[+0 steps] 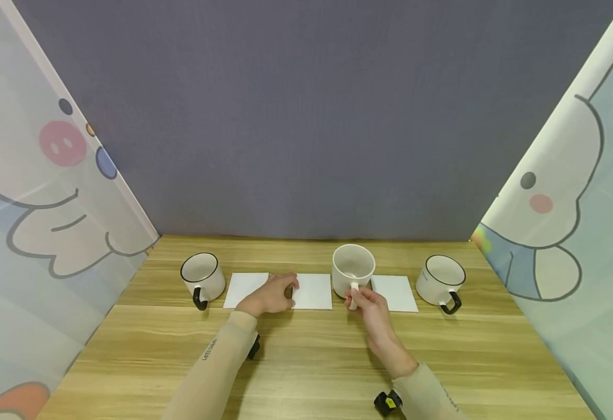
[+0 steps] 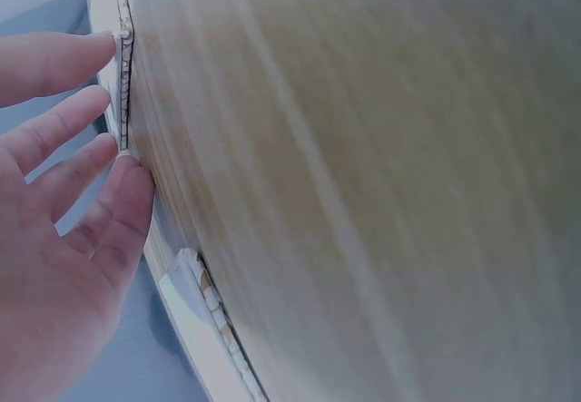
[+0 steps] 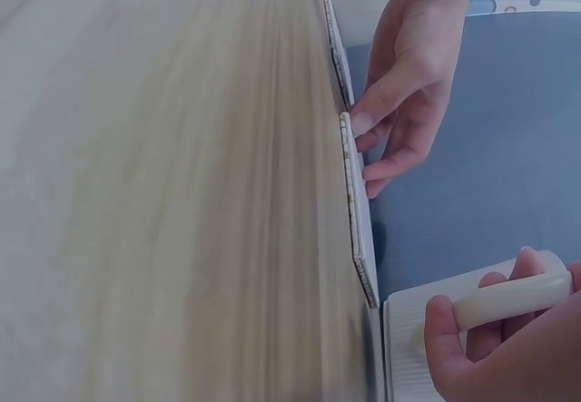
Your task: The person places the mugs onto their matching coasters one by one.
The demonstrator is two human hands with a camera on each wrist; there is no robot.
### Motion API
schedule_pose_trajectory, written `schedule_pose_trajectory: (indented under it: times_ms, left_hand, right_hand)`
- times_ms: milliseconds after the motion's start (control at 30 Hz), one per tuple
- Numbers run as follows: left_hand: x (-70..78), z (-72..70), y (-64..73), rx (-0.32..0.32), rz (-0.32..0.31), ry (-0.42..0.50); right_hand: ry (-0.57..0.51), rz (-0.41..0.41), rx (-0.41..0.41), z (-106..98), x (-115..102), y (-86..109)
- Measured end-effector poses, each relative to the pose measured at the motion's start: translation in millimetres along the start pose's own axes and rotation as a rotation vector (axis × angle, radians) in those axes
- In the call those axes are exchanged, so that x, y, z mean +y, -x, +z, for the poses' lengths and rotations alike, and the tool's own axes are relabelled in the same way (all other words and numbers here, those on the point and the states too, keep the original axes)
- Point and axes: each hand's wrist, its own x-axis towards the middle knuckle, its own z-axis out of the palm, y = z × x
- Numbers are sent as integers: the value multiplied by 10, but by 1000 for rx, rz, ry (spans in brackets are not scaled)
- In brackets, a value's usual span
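My right hand [image 1: 373, 315] pinches the handle of a plain white mug [image 1: 353, 265], its fingers curled round it. In the right wrist view the mug [image 3: 413, 334] shows ribbed sides. The mug stands between two flat white square boards, overlapping the edge of the right board [image 1: 396, 293] in the head view. At the left edge of the middle board [image 1: 314, 291], my left hand [image 1: 272, 293] rests its fingertips, loosely bent. The left hand [image 2: 73, 230] partly covers the left board [image 1: 244, 287]. Layered, wavy edges show on the boards in the wrist views.
A white mug with black rim and black handle [image 1: 203, 277] stands at the far left of the wooden table [image 1: 306, 361]. A similar black-rimmed mug [image 1: 441, 281] is at the right. A dark grey panel [image 1: 311, 116] rises behind the table, with cartoon-printed curtains [image 1: 553, 204] at both sides.
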Motion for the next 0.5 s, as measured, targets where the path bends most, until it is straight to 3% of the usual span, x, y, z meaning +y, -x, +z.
schedule_pose_trajectory:
  times_ms: [500]
  left_hand:
    - [9, -3, -1, 6, 10, -16]
  right_hand:
    - [-3, -20, 3, 28, -60, 21]
